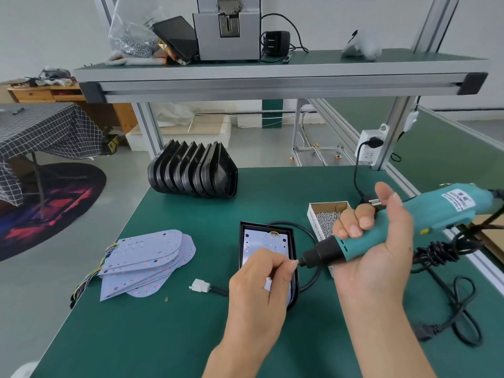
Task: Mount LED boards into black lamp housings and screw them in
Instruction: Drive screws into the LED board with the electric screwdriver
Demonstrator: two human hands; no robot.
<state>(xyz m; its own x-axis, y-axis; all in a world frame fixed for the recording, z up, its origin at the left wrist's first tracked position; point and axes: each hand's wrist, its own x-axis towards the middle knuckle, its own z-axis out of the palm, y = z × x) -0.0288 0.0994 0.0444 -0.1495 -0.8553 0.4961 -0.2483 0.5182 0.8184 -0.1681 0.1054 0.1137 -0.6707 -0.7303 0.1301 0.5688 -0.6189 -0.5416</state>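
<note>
Low in the middle of the frame, a black lamp housing (pixel 293 241) lies flat on the green worktop (pixel 169 331) with a white LED board (pixel 266 240) seated inside it. The left hand (pixel 257 285) hovers over the housing's near half, hiding that part of the board; its fingers (pixel 289 264) are curled with thumb and forefinger pressed together at the tip, right against the black nose of the screwdriver, and whether a screw sits between them is too small to tell. The right hand (pixel 373 241), palm up at the right of the frame, grips a teal electric screwdriver (pixel 403 227) held nearly level, fingers wrapped round its body and thumb raised. Just behind that hand stands an open box of screws (pixel 326 216). At the lower left lies a fanned stack of spare LED boards (pixel 147 261) with coloured wires. Further back, centre-left, a row of empty black housings (pixel 192 171) stands on edge. A black cable with a white connector (pixel 200 285) loops round the housing.
</note>
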